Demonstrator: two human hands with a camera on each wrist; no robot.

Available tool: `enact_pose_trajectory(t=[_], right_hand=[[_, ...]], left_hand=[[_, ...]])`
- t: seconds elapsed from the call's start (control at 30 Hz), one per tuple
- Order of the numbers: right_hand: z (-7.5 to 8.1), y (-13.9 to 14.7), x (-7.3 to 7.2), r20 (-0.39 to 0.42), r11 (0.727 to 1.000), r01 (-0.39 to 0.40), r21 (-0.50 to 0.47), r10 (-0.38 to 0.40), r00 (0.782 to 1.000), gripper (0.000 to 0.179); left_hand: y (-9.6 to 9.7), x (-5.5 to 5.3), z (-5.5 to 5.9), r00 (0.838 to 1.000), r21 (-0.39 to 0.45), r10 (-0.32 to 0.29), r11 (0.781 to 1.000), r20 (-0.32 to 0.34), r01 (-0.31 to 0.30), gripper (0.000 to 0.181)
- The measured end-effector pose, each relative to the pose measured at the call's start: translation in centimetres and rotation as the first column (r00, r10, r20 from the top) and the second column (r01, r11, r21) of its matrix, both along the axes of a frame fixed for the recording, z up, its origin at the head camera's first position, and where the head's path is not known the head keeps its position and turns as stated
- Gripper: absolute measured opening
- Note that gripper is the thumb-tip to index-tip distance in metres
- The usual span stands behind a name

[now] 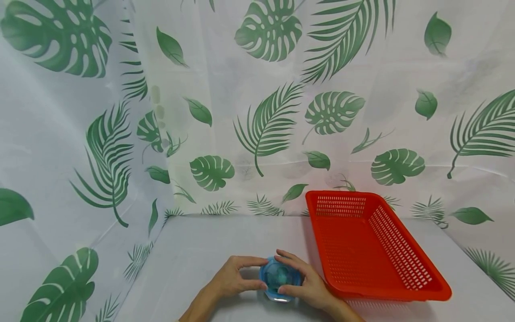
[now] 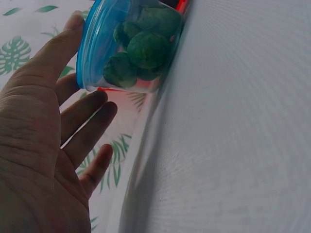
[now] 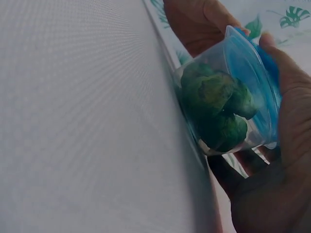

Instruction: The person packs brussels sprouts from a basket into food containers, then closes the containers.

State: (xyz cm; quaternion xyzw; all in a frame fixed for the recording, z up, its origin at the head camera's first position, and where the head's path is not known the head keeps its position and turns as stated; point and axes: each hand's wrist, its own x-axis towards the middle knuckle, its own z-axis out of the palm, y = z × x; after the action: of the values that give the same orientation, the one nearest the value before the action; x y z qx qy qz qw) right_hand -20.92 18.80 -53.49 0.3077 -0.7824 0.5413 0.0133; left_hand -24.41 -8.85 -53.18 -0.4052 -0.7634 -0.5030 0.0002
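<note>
A clear plastic container (image 3: 194,73) with a blue lid (image 1: 273,270) stands on the white tabletop. Through its wall show several round, leafy green vegetables (image 2: 148,48) that look like Brussels sprouts. My left hand (image 1: 233,277) holds the lid's rim from the left between thumb and forefinger, and its other fingers spread loosely in the left wrist view. From the right, my right hand (image 1: 310,286) grips the container at the lid, its thumb at the near edge and fingers round the far side. The palm side of the right fingers is partly hidden behind the container.
Close by on the right, a red perforated plastic basket (image 1: 354,250) sits on the white table (image 1: 225,232). A white sheet printed with green leaves (image 1: 265,188) hangs behind the table and along its left side.
</note>
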Motion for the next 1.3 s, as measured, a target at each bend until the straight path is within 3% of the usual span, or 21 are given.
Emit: enact_pose_trajectory(t=[0.27,0.47,0.8,1.13,1.3], right_hand=[[-0.38,0.02,-0.13,-0.093,0.998,-0.02,-0.062,0.014,0.996,0.07],[-0.3,0.02,0.0,-0.106,0.999,0.001,-0.038,-0.005,0.994,0.071],[-0.18,-0.01,0.09,-0.01,1.0,0.002,-0.026,-0.003,1.0,0.071],[0.01,0.08,-0.13,-0.014,0.997,0.038,0.062,-0.037,0.999,0.069],[-0.11,0.0,-0.23,0.022,0.997,0.037,0.067,-0.039,0.999,0.068]], left_hand=[[0.35,0.33,0.07,1.0,0.002,-0.005,1.0,0.023,0.005,0.052],[0.36,0.41,0.2,1.0,-0.007,0.005,1.0,0.024,-0.005,0.052],[0.41,0.4,0.22,1.0,-0.028,0.012,1.0,0.02,-0.011,0.052],[0.52,0.27,0.09,0.999,-0.026,0.01,1.0,0.046,-0.009,0.052],[0.47,0.32,0.16,0.997,-0.028,0.02,0.999,0.078,-0.018,0.05]])
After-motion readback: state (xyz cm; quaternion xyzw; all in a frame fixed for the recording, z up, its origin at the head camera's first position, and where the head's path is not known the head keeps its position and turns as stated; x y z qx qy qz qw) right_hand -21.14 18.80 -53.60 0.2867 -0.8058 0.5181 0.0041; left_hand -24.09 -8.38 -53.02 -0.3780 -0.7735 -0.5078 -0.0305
